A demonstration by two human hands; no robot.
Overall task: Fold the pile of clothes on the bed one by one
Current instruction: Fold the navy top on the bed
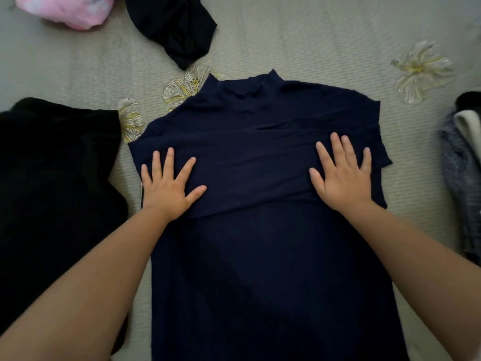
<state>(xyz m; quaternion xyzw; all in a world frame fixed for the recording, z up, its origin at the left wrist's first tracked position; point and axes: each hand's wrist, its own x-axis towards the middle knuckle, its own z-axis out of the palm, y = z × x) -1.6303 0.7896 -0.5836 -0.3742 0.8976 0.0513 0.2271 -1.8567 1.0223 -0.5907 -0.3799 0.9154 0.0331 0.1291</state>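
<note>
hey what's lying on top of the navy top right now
Both sleeves are folded across the navy top, and the left hand and right hand press flat on them. The chest under the sleeves is hidden.

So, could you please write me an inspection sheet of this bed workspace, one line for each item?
Surface: bed cover, pale with a flower print.
Job's things: navy top spread flat, collar away from the person, sleeves folded across the chest.
Clutter: black garment at left, dark crumpled garment at top, pink item in the top left corner, grey and white clothes at right edge.
Grips: left hand and right hand lie flat, fingers spread, pressing the folded sleeves.
Cables: nothing seen.
Surroundings: nothing seen beyond the bed.
</note>
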